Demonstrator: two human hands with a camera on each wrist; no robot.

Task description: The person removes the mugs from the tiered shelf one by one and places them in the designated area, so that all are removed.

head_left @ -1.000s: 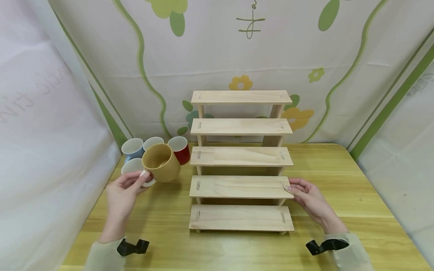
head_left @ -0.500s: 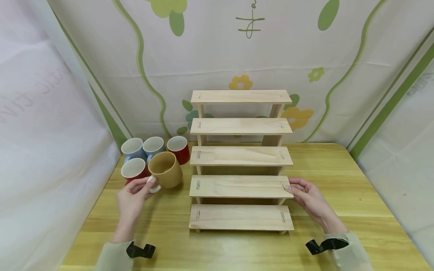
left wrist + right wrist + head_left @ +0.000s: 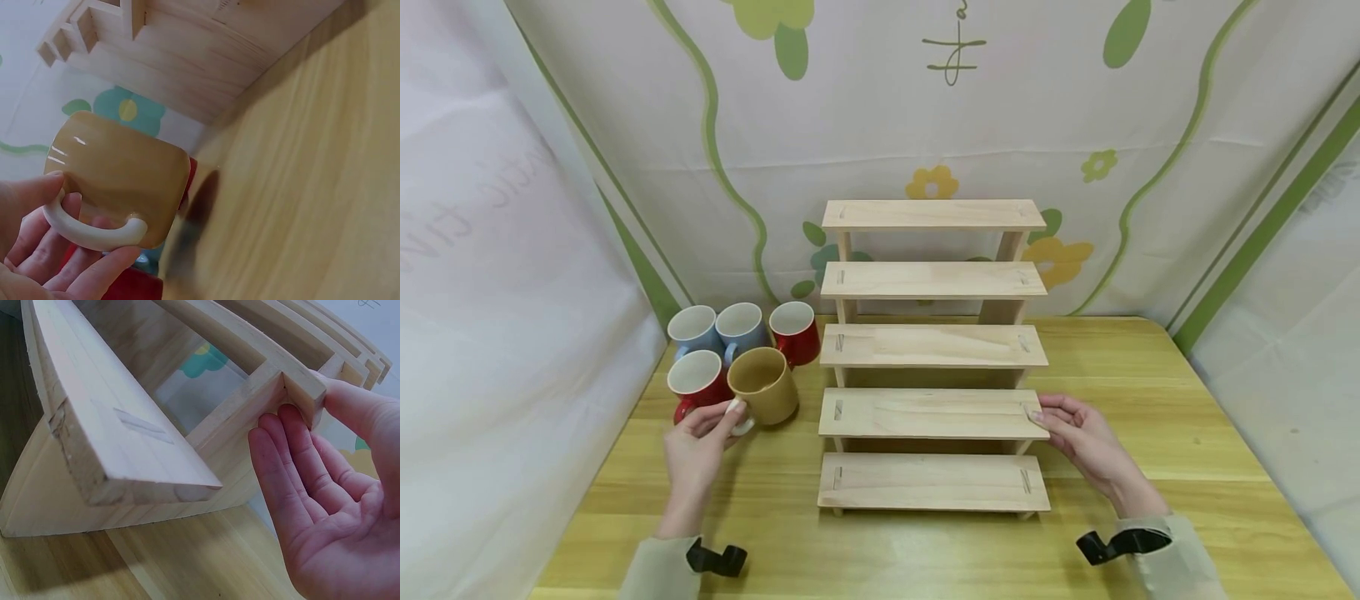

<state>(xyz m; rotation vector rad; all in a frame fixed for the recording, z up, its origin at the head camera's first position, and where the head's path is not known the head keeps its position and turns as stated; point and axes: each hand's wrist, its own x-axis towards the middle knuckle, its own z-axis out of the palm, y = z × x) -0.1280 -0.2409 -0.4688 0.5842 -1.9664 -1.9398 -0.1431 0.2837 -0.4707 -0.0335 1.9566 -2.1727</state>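
Note:
By its white handle (image 3: 94,234), my left hand (image 3: 694,450) holds a tan mug (image 3: 775,400), thumb on top and fingers beneath. The mug is upright at the front of a group of cups, low over the table; whether its base touches cannot be told. A red mug (image 3: 700,385) is just left of it, partly behind my fingers. On the other side, my right hand (image 3: 1092,446) pinches the right end of the second step from the bottom of a wooden tiered shelf (image 3: 928,412). In the right wrist view the fingers (image 3: 300,456) lie under that board's end.
Behind the tan mug stand two light blue mugs (image 3: 696,331) and another red mug (image 3: 805,342). The shelf's five-step-like tiers, several in all, rise toward a patterned cloth backdrop (image 3: 865,108). Cloth also hangs at both sides of the wooden table (image 3: 895,558).
My left hand has moved right and toward me, lowering the tan mug from over the other cups to in front of them. The right hand keeps its place on the shelf.

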